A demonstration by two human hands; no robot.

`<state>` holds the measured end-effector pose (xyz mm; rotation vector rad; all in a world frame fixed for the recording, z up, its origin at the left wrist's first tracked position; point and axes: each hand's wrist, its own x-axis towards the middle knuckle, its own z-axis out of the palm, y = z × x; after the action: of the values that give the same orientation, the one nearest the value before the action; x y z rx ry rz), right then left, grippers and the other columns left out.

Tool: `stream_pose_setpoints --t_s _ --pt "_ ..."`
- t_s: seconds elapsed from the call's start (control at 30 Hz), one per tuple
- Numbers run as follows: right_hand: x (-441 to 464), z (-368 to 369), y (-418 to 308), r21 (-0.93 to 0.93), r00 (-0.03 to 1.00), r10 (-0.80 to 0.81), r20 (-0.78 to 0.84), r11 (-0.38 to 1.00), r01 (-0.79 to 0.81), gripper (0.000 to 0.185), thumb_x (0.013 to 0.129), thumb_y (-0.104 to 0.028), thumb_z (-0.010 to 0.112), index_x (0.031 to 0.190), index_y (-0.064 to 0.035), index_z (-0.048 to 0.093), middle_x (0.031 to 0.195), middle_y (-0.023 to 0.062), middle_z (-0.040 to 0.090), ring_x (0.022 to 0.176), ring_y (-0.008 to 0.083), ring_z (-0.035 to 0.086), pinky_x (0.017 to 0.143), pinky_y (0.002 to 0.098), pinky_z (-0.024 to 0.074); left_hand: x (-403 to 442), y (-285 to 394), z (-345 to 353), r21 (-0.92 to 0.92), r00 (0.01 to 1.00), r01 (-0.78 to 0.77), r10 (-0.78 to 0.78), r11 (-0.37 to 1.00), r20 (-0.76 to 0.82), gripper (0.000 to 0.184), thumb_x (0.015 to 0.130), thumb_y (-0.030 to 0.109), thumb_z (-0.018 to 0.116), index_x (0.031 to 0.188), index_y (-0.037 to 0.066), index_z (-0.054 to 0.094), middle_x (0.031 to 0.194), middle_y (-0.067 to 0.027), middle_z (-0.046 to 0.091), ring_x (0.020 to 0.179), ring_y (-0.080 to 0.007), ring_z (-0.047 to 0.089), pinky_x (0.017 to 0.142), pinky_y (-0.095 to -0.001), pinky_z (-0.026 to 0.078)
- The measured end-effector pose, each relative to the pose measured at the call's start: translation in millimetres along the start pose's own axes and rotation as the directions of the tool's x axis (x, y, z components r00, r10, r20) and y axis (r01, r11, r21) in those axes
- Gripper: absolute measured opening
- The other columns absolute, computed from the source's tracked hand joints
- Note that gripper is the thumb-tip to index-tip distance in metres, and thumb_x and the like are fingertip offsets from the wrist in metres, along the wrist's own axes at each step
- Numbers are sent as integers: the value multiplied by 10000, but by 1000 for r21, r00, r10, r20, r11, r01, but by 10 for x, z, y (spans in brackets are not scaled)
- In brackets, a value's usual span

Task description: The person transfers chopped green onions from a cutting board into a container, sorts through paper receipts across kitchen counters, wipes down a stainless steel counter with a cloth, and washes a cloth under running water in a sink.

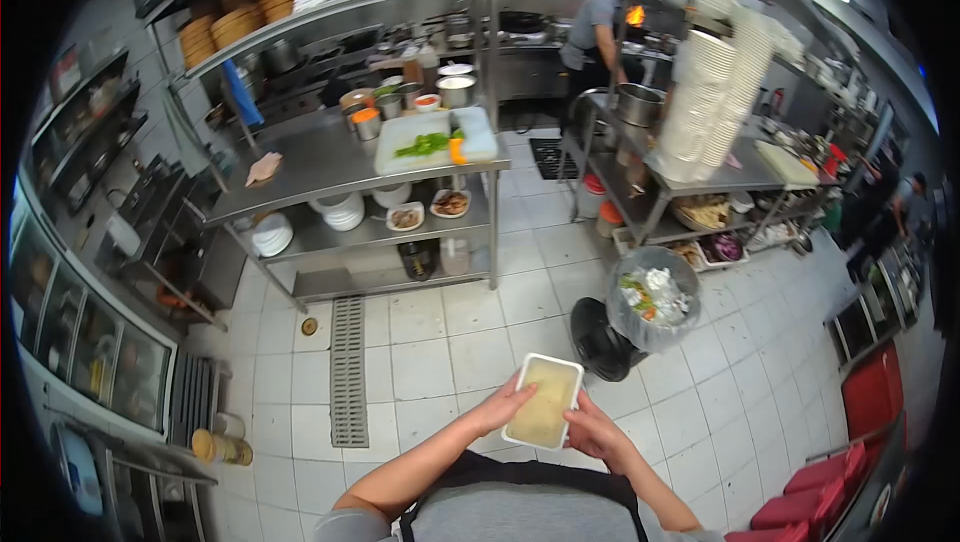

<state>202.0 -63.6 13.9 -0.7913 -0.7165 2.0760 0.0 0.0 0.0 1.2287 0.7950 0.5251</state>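
A white rectangular plastic container (543, 402) with pale yellowish contents is held in front of my body, above the tiled floor. My left hand (508, 406) grips its left side, thumb over the rim. On the right side, my right hand (597, 434) clasps the lower edge with the thumb up at the rim. Both hands are closed on the same container, and the fingers beneath it are hidden. What the contents are, I cannot make out.
A lined bin (655, 302) with food waste stands ahead right, its black lid (603, 340) beside it. Steel table (320, 157) ahead left bears a cutting board (400, 132) with greens. Stacked white containers (700, 102) rise at right. A co-worker (597, 32) stands near a flame. A floor drain (349, 372) runs left.
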Motion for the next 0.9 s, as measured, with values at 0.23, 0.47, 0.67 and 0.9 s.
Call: stream_pose_setpoints --t_s 0.23,0.47,0.67,0.9 --pt "1671 114 -398 -137 946 296 132 951 -278 755 874 -316 576 1424 -191 73 1301 115 397 1030 256 558 738 395 510 121 151 -1233 -171 958 29 -76 985 -278 581 943 331 424 1378 2 225 1333 -154 386 1226 -226 379 1009 -316 322" --pt "2893 186 -634 -291 985 100 -143 947 -138 693 885 -526 455 1409 -157 191 1324 91 396 1137 250 474 830 417 459 549 402 -2411 -157 920 72 -127 985 -371 562 923 361 431 1346 14 299 1301 -150 427 1199 -230 418 995 -330 345" --pt "3689 200 -1348 -916 867 -479 -136 394 74 342 874 -273 559 1088 -7 584 1007 159 619 881 263 614 775 324 478 1109 400 -3322 -655 931 147 -327 741 -162 468 848 245 466 1271 71 373 1189 -113 515 1061 -261 543 894 -381 450" --pt "5619 184 -2261 -991 717 -686 125 -116 61 267 769 -138 624 992 -6 560 956 180 566 825 326 595 714 405 490 1655 792 -3865 -700 973 74 -204 710 -104 533 818 220 478 1302 50 337 1278 -149 467 1115 -320 523 926 -501 439"
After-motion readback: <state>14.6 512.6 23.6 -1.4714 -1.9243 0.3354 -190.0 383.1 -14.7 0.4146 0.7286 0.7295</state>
